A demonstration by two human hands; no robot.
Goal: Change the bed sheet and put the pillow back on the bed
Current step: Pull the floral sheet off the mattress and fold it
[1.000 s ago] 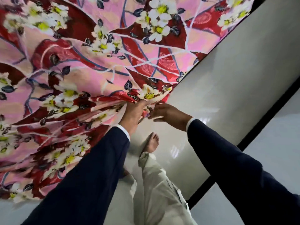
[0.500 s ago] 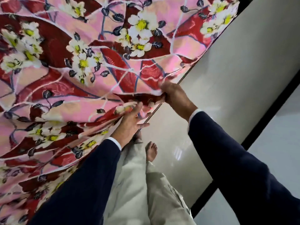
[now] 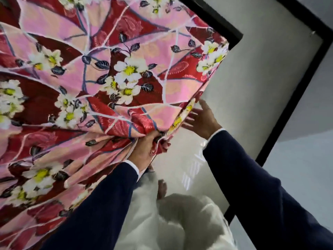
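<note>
A pink and red bed sheet (image 3: 100,83) with white flowers covers the bed and fills the left and upper part of the head view. My left hand (image 3: 146,148) grips a bunched fold of the sheet at the bed's side edge. My right hand (image 3: 200,120) has its fingers spread, touching the hanging edge of the sheet just right of the left hand. The sheet's corner (image 3: 216,53) lies over the far bed corner. No pillow is in view.
A glossy pale floor (image 3: 252,83) runs along the right of the bed. A black skirting line (image 3: 292,98) meets the grey wall (image 3: 310,156). My bare foot (image 3: 162,188) and pale trousers (image 3: 180,222) are beside the bed.
The view has shifted along the bed toward its far corner. My right hand has let go of the sheet edge and spread its fingers. My left hand now bunches more cloth.
</note>
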